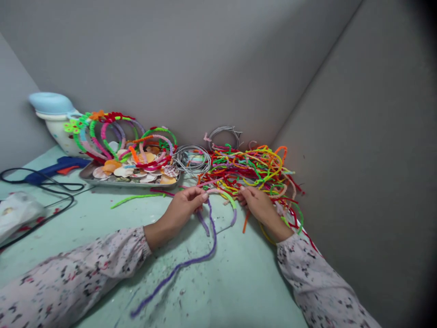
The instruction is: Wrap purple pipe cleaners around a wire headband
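My left hand (187,202) is closed, thumb against fingers, on a hair band (235,213) partly wrapped in pink, green and lilac. Its bare wire end shows below. From the same pinch a long purple pipe cleaner (191,260) hangs in a curve down over the table. My right hand (256,205) is at the near edge of a tangled heap of coloured pipe cleaners (254,166). Its fingers are drawn together, and what is between them is hidden. A short orange pipe cleaner (246,222) sticks out below that hand.
A metal tray (129,184) of seashells, with finished colourful hair bands (105,132) on it, stands at the back left. Bare wire bands (193,158) lie beside it. Further left are a blue glue gun (51,169), its black cable (68,200) and a blue-lidded container (56,120). Grey walls enclose the table (239,282).
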Action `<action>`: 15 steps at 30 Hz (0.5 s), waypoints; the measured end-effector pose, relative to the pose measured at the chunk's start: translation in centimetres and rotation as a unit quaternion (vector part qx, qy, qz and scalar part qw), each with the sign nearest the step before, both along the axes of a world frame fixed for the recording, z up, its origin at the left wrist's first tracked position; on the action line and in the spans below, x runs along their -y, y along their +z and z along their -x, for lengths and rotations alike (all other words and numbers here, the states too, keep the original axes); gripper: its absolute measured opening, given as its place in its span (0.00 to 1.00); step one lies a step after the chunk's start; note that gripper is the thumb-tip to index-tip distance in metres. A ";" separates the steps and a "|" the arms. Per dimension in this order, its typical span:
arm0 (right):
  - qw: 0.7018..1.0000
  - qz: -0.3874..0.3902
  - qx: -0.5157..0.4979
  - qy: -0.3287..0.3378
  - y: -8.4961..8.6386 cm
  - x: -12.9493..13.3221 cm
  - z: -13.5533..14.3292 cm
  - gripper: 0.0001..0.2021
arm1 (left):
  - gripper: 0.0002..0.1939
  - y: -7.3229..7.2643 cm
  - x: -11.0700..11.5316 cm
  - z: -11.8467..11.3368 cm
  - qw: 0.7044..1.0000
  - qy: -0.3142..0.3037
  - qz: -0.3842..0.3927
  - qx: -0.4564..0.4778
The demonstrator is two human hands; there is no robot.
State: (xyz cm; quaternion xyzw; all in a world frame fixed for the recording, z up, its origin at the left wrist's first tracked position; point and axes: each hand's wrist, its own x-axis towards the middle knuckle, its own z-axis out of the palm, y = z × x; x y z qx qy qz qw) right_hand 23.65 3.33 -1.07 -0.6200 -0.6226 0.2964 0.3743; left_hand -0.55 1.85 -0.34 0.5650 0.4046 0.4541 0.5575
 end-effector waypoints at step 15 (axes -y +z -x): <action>0.983 0.015 0.016 0.182 2.6 5.0 6.7 0.12 | 0.10 0.1 0.1 0.0 0.999 0.030 -0.017 -0.004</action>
